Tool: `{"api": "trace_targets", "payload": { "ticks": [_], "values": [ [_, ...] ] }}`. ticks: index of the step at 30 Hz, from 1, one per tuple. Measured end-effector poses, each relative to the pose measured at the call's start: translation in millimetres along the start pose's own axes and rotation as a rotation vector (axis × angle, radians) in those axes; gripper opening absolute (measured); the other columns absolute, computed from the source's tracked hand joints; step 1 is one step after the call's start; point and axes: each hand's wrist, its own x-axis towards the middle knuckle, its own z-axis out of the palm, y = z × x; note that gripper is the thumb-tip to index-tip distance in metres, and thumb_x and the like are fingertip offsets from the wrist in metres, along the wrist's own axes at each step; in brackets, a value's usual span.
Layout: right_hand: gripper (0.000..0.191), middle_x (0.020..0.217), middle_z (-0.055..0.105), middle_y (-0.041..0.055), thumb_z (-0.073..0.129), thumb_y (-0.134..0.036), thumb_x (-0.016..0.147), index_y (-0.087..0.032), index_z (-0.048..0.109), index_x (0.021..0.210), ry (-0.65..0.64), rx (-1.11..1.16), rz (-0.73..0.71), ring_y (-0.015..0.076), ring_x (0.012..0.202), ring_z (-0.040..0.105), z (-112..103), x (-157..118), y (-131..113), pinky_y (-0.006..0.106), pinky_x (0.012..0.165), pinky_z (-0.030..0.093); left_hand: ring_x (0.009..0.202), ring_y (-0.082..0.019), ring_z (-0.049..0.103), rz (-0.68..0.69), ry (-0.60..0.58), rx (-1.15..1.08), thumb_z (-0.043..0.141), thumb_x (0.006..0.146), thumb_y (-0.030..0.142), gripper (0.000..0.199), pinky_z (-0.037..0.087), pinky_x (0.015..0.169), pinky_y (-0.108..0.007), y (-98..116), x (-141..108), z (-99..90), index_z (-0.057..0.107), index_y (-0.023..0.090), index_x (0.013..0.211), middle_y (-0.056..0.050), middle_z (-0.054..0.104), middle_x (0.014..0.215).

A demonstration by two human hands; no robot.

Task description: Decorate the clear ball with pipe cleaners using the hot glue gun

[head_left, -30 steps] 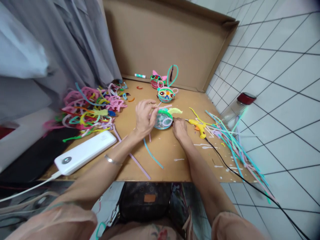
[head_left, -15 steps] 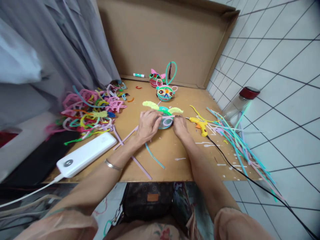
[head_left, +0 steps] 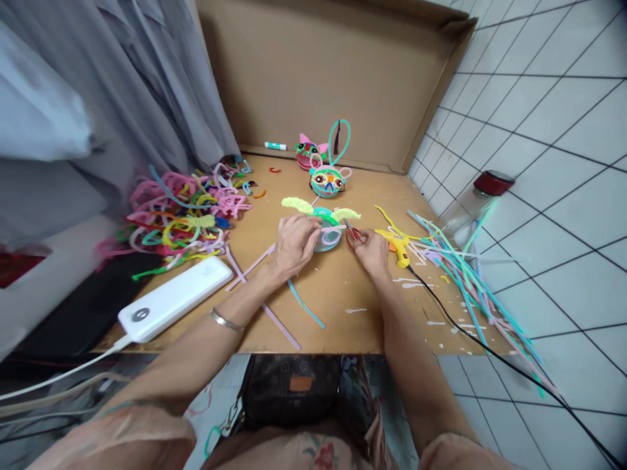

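A round teal-and-green craft piece (head_left: 324,214) with a clear, see-through middle rests on the table before me. Two pale yellow fuzzy leaf shapes (head_left: 297,205) stick out from its top, and a lilac pipe cleaner (head_left: 335,228) crosses its front. My left hand (head_left: 297,243) is closed on the left edge of this piece, its fingertips partly hidden. In my right hand (head_left: 373,251) are small red-handled pliers (head_left: 353,237). Their metal tips point at the right end of the lilac pipe cleaner; whether they touch it I cannot tell.
Right of my right hand lies a yellow glue gun (head_left: 399,247), its black cord trailing off the table. Loose pipe cleaners (head_left: 460,281) and a red-lidded jar (head_left: 482,196) stand beyond. Leftward are a colourful pile (head_left: 181,219) and a white power bank (head_left: 176,299). Finished faces (head_left: 327,181) sit behind.
My right hand has drawn back slightly rightward from the craft piece, and the red-handled pliers now show in it. My left hand stays on the piece. The whole view has shifted a little.
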Motion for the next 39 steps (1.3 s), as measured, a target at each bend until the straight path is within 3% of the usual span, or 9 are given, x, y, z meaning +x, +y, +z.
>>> {"api": "trace_targets", "payload": {
  "ticks": [5,10,13,18,25,30,32,35,39],
  "values": [
    [0.022,0.066,0.07,-0.0004,0.064,-0.027,0.061,-0.019,0.069,0.081,-0.02,0.742,0.229,0.0131,0.054,0.057,10,8,5,0.023,0.052,0.04,0.103,-0.024,0.066,-0.04,0.005,-0.005,0.046,0.097,0.034,0.023,0.041,0.091,-0.041,-1,1,0.0,0.065,0.021,0.092,-0.01,0.077,0.104],
    [0.044,0.065,0.063,-0.0044,0.08,-0.039,0.049,-0.019,0.066,0.086,-0.137,1.118,0.16,0.0079,0.05,0.048,7,2,1,0.021,0.048,0.037,0.101,-0.023,0.066,-0.045,0.013,-0.011,0.044,0.098,0.035,0.026,0.04,0.089,-0.04,1,2,-2.3,0.064,0.021,0.091,-0.009,0.077,0.104],
    [0.045,0.066,0.06,-0.0046,0.08,-0.044,0.051,-0.02,0.063,0.085,-0.113,1.106,0.098,0.0092,0.055,0.05,5,-2,-4,0.024,0.054,0.042,0.099,-0.023,0.066,-0.054,0.034,0.0,0.044,0.099,0.035,0.026,0.04,0.09,-0.04,2,3,-4.4,0.064,0.021,0.09,-0.009,0.077,0.102],
    [0.045,0.095,0.07,0.0041,0.073,-0.038,0.057,-0.022,0.062,0.098,-0.088,0.895,-0.144,0.0173,0.086,0.064,-4,-11,-15,0.031,0.078,0.052,0.098,-0.022,0.066,-0.074,0.131,-0.009,0.045,0.098,0.032,0.023,0.04,0.09,-0.039,1,6,-8.8,0.063,0.021,0.089,-0.008,0.076,0.098],
    [0.028,0.075,0.068,0.0001,0.067,-0.046,0.073,-0.02,0.068,0.083,-0.087,0.627,-0.394,0.0165,0.072,0.059,-13,-29,-26,0.03,0.073,0.048,0.083,-0.02,0.062,-0.141,0.277,-0.103,0.048,0.097,0.036,0.025,0.044,0.08,-0.037,8,12,-18.7,0.061,0.021,0.082,-0.006,0.071,0.085],
    [0.029,0.073,0.068,-0.0004,0.066,-0.048,0.075,-0.02,0.069,0.082,-0.081,0.596,-0.419,0.016,0.068,0.057,-15,-31,-28,0.029,0.068,0.047,0.06,-0.013,0.05,-0.365,0.396,-0.505,0.06,0.09,0.056,0.036,0.042,0.058,-0.027,16,19,-27.1,0.061,0.02,0.081,-0.001,0.061,0.07],
    [0.03,0.075,0.069,0.0003,0.066,-0.049,0.076,-0.02,0.07,0.083,-0.091,0.593,-0.441,0.0164,0.07,0.058,-15,-32,-30,0.029,0.069,0.047,0.052,-0.009,0.045,-0.458,0.392,-0.716,0.067,0.082,0.063,0.043,0.038,0.049,-0.024,17,22,-29.4,0.061,0.02,0.082,0.001,0.062,0.068],
    [0.032,0.077,0.069,0.0014,0.067,-0.052,0.076,-0.02,0.069,0.082,-0.124,0.603,-0.463,0.0173,0.072,0.06,-14,-35,-33,0.029,0.07,0.047,0.042,-0.006,0.039,-0.551,0.288,-0.953,0.077,0.069,0.065,0.05,0.032,0.04,-0.022,18,26,-31.2,0.061,0.019,0.077,0.001,0.063,0.064],
    [0.039,0.073,0.067,0.0007,0.067,-0.06,0.075,-0.021,0.067,0.077,-0.198,0.638,-0.43,0.0174,0.071,0.058,-14,-36,-34,0.029,0.07,0.048,0.038,-0.004,0.037,-0.607,0.144,-1.04,0.083,0.061,0.062,0.05,0.029,0.037,-0.02,20,26,-32.1,0.06,0.018,0.069,0.002,0.06,0.056]
  ]
}}
